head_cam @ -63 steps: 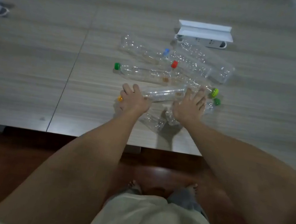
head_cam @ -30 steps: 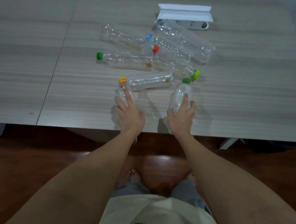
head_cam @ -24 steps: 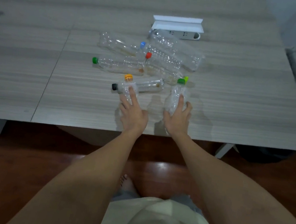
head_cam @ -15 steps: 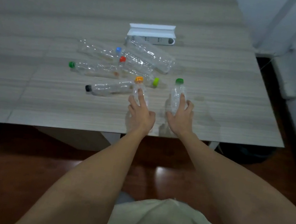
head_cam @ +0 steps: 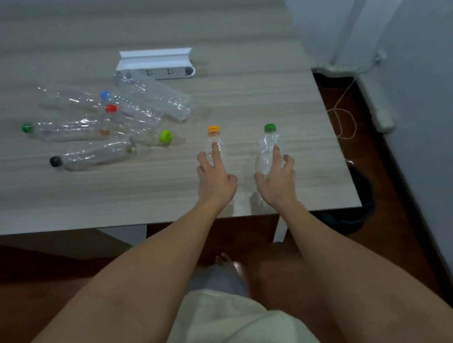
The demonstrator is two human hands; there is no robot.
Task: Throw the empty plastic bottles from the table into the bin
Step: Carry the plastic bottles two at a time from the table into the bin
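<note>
- Near the right front corner of the wooden table: two small clear plastic bottles, each held in one hand.
- Left hand: wrapped around the orange-capped bottle, forefinger laid along its side, cap pointing away from the person.
- Right hand: gripping the green-capped bottle, forefinger stretched up its crumpled body, cap likewise pointing away.
- Whether either bottle touches the tabletop cannot be told.
- Left part of the table: a cluster of empty clear bottles lying on their sides, partly overlapping. Items: black-capped bottle nearest the front edge; dark-green-capped bottle behind it; lime-capped bottle; red-capped bottle; blue-capped bottle; one large ribbed bottle at the back.
- Behind the cluster: a white power strip with a white angled piece resting over it.
- Floor beside the table's right edge: a dark round bin, partly hidden by the corner.
</note>
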